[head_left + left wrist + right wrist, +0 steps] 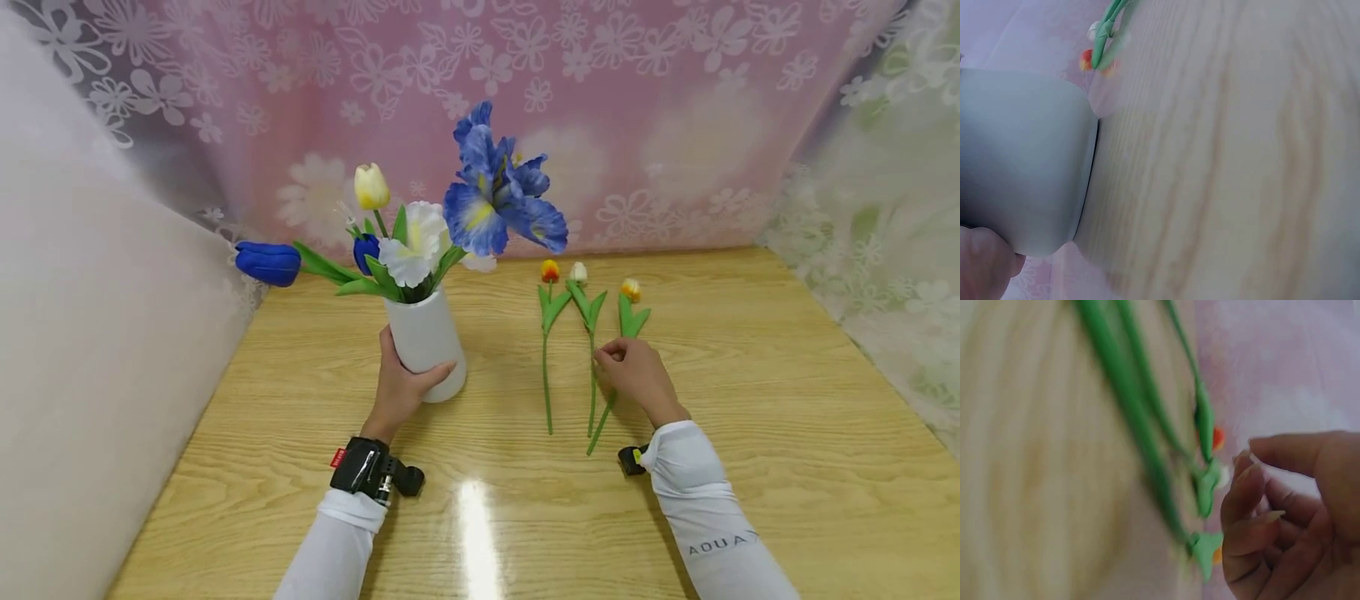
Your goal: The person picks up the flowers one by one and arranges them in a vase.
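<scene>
The left hand point(399, 387) wraps fingers round a vase point(426, 335) whose flowers point(416, 246) only head view shows; the right hand point(641, 375) curls its own.

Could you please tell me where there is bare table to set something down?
The broadest patch of table lies right of the right hand, out to the table's right edge. Bare too: between the white sleeves, left of the vase and left hand, and a narrower gap between vase and loose tulips. Crowded: around those tulips, where the right hand is.

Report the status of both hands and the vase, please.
Left hand gripping white vase; flowers in it. Right hand near three tulips, nothing visibly held. No obstruction seen.
</scene>
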Tool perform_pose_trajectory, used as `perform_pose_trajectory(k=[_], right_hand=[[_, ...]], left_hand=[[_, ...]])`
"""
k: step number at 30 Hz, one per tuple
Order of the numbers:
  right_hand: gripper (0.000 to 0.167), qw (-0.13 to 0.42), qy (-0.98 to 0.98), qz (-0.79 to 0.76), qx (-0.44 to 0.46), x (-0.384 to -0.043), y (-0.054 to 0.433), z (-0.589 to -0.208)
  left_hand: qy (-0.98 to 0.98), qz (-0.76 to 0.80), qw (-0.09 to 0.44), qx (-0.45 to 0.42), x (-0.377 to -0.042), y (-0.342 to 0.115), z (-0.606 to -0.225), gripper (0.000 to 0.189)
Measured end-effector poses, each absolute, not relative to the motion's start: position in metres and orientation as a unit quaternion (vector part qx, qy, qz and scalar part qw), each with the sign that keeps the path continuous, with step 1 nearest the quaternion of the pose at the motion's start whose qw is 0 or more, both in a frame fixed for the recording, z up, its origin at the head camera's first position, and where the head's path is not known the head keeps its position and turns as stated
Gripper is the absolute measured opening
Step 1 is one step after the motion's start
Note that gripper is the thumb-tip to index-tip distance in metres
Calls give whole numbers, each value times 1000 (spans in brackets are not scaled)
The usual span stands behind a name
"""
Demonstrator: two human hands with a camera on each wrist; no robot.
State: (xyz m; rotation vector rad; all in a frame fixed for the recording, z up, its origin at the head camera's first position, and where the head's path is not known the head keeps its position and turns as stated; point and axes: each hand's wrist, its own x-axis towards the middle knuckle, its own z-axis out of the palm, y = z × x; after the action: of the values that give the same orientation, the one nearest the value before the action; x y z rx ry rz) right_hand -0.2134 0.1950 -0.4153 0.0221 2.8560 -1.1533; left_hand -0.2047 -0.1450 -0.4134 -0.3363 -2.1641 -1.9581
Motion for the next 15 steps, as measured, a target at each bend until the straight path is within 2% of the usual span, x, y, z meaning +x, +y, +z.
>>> perform_pose_trajectory(k=[8, 15], right_hand=[[24, 100, 910, -398, 58, -210, 211, -419], [22, 111, 910, -393, 68, -209, 214, -418]], left_hand=[[-735, -662, 100, -109, -204, -146, -412, 89], [-729, -667, 101, -116, -204, -145, -413, 88]])
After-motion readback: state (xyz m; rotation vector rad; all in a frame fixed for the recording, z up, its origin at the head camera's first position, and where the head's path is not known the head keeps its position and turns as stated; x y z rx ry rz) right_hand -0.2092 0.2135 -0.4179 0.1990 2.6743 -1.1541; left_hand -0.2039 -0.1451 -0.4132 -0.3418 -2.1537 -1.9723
